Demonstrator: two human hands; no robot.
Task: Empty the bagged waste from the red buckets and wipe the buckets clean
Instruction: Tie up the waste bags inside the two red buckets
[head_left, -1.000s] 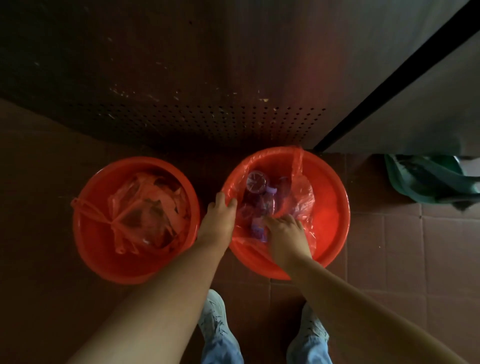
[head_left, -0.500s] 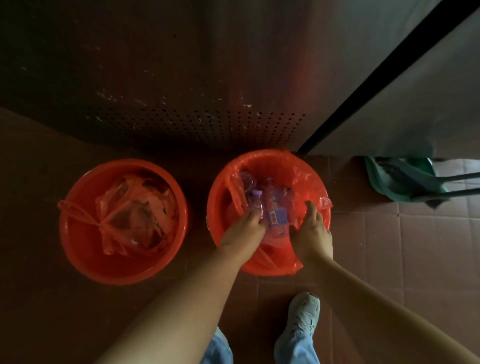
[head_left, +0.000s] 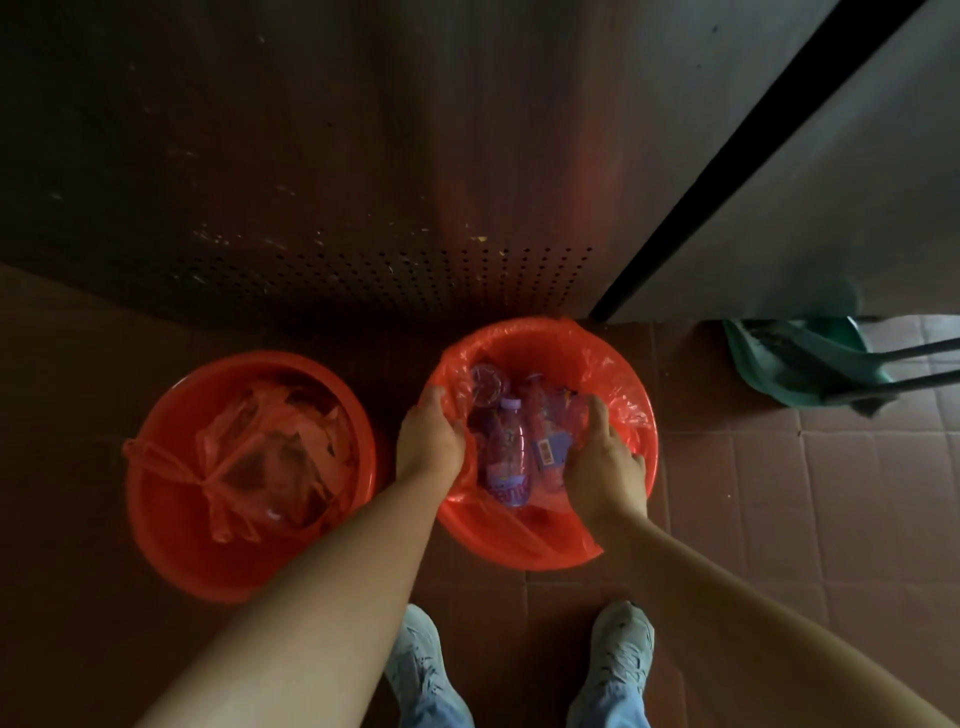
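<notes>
Two red buckets stand on the tiled floor. The left bucket (head_left: 171, 540) holds a tied red plastic bag (head_left: 270, 462) of waste. The right bucket (head_left: 530, 540) is lined with an untied red bag (head_left: 613, 384) that holds plastic bottles (head_left: 506, 457) and wrappers. My left hand (head_left: 428, 441) grips the bag's left edge at the bucket rim. My right hand (head_left: 602, 467) reaches into the bucket and grips the bag's right side, fingers curled into the plastic.
A dark perforated metal panel (head_left: 395, 270) rises right behind the buckets. A green dustpan with a dark handle (head_left: 810, 364) lies on the floor at the right. My two shoes (head_left: 519, 670) stand just in front of the right bucket.
Both hands have spread apart to the two sides of the right bucket's bag, and the bag's mouth is wider open. The view has shifted slightly.
</notes>
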